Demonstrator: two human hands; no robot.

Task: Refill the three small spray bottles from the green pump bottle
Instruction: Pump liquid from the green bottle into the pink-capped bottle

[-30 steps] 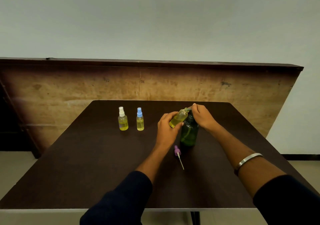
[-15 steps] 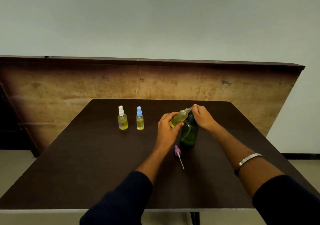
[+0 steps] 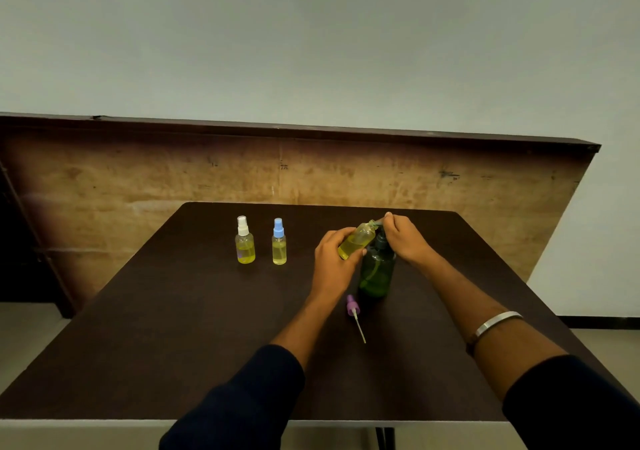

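Observation:
The green pump bottle point(image 3: 376, 271) stands upright on the dark table point(image 3: 173, 328), right of centre. My right hand point(image 3: 405, 238) rests on its pump head, fingers curled over the nozzle. My left hand point(image 3: 334, 259) grips an uncapped small bottle point(image 3: 356, 241) holding yellow liquid, tilted with its open neck up at the pump's spout. That bottle's purple spray cap point(image 3: 353, 307) with its dip tube lies on the table just in front of the green bottle. Two capped small bottles stand to the left: one with a white cap point(image 3: 245, 242), one with a blue cap point(image 3: 279, 242).
A worn wooden panel point(image 3: 242, 179) stands upright behind the table's far edge, with a pale wall above it. The table's near edge runs along the bottom of the view.

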